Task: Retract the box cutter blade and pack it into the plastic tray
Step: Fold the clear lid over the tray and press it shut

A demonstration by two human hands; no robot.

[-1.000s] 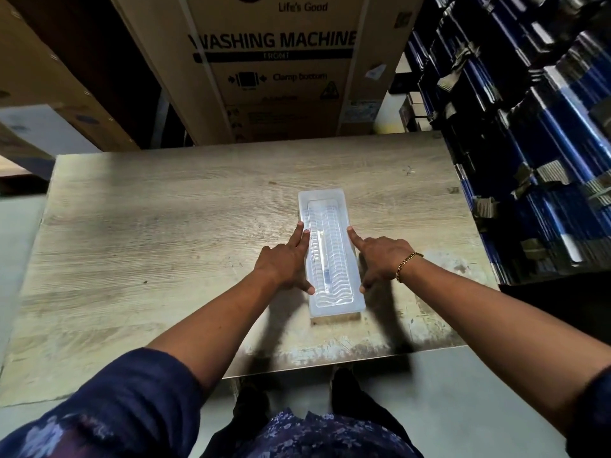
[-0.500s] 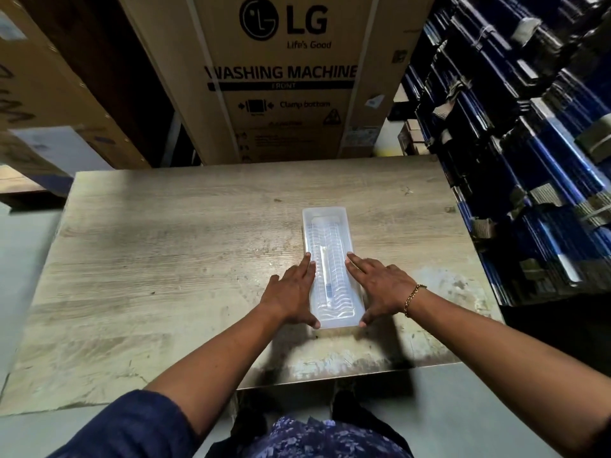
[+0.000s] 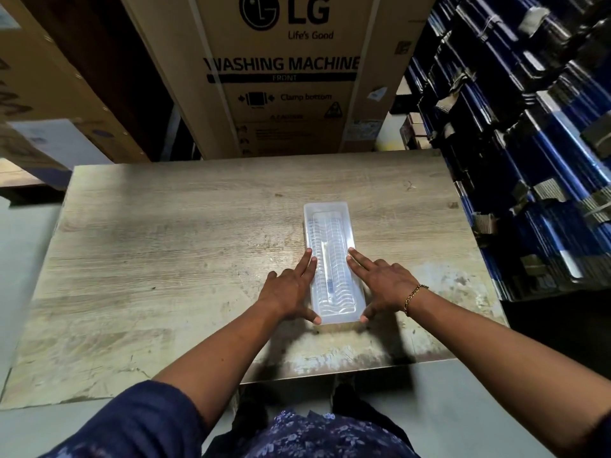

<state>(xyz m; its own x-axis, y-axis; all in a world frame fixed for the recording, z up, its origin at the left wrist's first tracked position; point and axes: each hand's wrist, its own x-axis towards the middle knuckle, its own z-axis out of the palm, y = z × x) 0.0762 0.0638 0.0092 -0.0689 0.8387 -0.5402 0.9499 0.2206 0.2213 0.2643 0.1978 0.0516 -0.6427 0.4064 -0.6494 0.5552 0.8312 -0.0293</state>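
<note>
A long translucent plastic tray (image 3: 325, 207) lies lengthwise on the wooden table (image 3: 165, 259), right of centre near the front edge. Through its ribbed clear top I make out the pale box cutter (image 3: 325, 269), which has a small blue mark; whether the blade is retracted cannot be seen. My left hand (image 3: 287, 292) lies flat against the tray's left side, fingers stretched forward and thumb at the near corner. My right hand (image 3: 380, 285), with a gold bracelet on the wrist, mirrors it on the right side. Neither hand wraps around the tray.
A large cardboard washing machine box (image 3: 284, 77) stands just behind the table. More cardboard boxes (image 3: 49, 94) sit at the back left. Stacks of dark blue bundled packs (image 3: 529, 160) crowd the table's right edge. Grey floor shows below the front edge.
Both hands slid back along the tray's sides toward its near end and flattened, with the thumbs now at the near corners. The view has tilted up a little.
</note>
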